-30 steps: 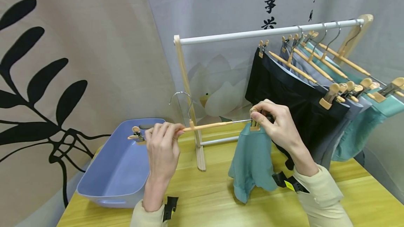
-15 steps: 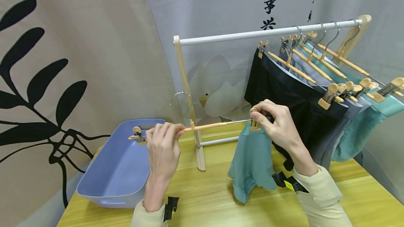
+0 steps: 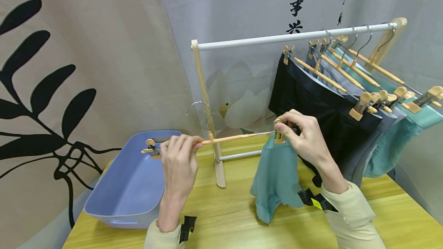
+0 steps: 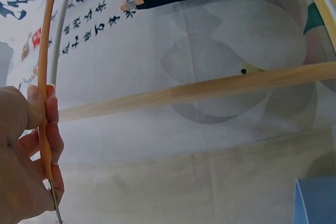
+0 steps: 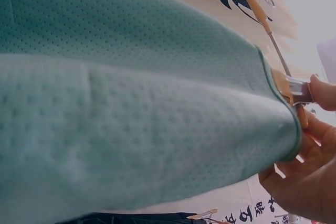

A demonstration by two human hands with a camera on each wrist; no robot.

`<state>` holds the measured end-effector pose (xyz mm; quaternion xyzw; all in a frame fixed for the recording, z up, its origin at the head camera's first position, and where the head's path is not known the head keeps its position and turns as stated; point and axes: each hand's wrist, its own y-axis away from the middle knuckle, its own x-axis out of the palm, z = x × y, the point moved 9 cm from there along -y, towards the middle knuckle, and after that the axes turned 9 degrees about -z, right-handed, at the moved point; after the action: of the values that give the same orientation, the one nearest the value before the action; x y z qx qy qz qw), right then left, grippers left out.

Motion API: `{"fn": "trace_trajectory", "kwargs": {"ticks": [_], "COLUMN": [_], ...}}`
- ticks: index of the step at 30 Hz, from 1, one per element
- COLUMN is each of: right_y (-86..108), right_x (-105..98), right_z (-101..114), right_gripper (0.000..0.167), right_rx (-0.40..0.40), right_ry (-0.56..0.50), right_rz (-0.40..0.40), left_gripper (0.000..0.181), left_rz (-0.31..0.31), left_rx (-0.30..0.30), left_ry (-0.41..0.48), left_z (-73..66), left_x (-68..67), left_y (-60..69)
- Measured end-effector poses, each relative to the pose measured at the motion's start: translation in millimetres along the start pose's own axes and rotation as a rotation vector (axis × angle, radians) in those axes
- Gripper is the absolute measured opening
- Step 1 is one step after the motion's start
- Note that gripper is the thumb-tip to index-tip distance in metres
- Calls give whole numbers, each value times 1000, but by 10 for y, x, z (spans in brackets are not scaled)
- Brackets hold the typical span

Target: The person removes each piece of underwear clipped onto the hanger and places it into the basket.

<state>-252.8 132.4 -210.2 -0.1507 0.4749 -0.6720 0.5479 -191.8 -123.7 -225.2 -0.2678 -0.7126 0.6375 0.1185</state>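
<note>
My left hand (image 3: 180,164) grips a clip hanger (image 3: 232,138) by its bar, left of the hook. In the left wrist view, the fingers of that hand (image 4: 21,145) curl round the orange bar (image 4: 45,51). At the hanger's right end, my right hand (image 3: 304,137) pinches a clip (image 3: 279,139) between thumb and fingers. Teal underpants (image 3: 277,176) dangle from this clip, their lower part hanging close to the table. Their perforated cloth (image 5: 131,114) fills much of the right wrist view, its edge at the clip (image 5: 283,85). The left clip (image 3: 150,146) has no cloth in it.
Behind my hands stands a rack with a white rail (image 3: 242,42) and wooden legs. Black underpants (image 3: 308,103) and several grey and teal pairs hang at its right. A blue basin (image 3: 128,180) sits left on the wooden table (image 3: 221,218).
</note>
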Motion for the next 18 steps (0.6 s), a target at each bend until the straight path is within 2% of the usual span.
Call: {"fn": "trace_trajectory", "kwargs": {"ticks": [18], "right_y": [0], "right_x": [20], "right_z": [11], "right_gripper": [6], "right_rx": [-6], "right_ry": [3], "right_rz": [-7], "left_gripper": [7], "left_rz": [-10], "left_rx": [-4], "left_ry": [4], "left_z": [22], "left_x": [-2], "left_y": [9]}}
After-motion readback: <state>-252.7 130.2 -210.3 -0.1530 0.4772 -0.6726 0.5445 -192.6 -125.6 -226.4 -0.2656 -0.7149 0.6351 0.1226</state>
